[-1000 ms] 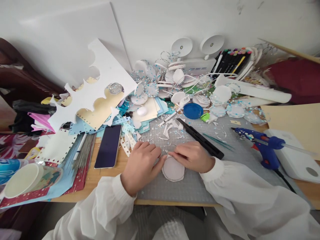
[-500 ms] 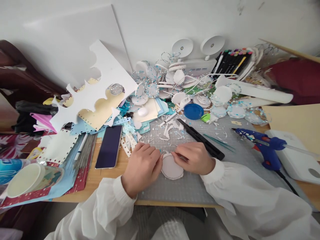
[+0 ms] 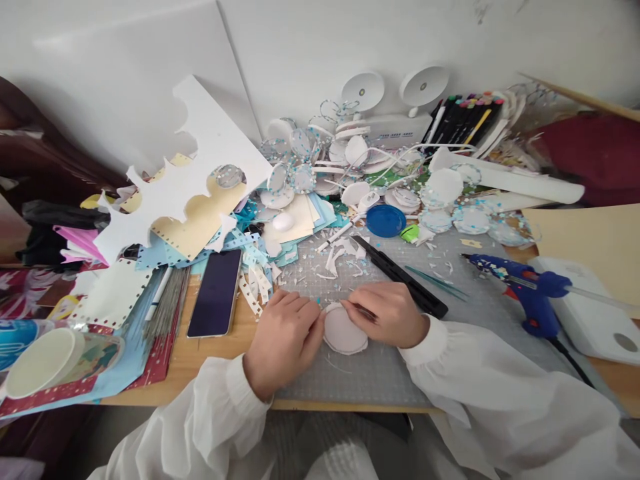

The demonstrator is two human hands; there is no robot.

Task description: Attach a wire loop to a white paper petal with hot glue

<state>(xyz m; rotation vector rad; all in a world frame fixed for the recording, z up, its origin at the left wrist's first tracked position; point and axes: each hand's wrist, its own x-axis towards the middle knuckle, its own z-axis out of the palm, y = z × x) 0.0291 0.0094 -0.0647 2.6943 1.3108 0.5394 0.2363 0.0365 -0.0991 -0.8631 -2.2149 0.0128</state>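
Note:
A small white disc [image 3: 346, 331] with a raised, uneven rim lies on the grey cutting mat [image 3: 350, 393] between my hands. My left hand [image 3: 289, 331] is closed at the disc's left edge, its thumb against the rim and the other fingers curled. My right hand [image 3: 390, 312] pinches the upper right of the rim; its fingertips partly cover that edge. A black utility knife [image 3: 400, 277] lies just beyond my right hand. Teal tweezers [image 3: 437, 283] are to the right of the knife. White scraps [image 3: 343, 257] are scattered beyond the disc.
A blue glue gun [image 3: 525, 287] lies at the right. Left of my hands are a phone [image 3: 215, 293] and a paper cup [image 3: 50, 363]. White discs with beaded trim [image 3: 445, 190], a blue lid [image 3: 386, 221] and cut-out white sheet [image 3: 200, 160] crowd the back.
My right fingertips have come down slightly onto the disc's rim, and more of its top edge shows. My left hand stays at the left edge. The view has shifted a little.

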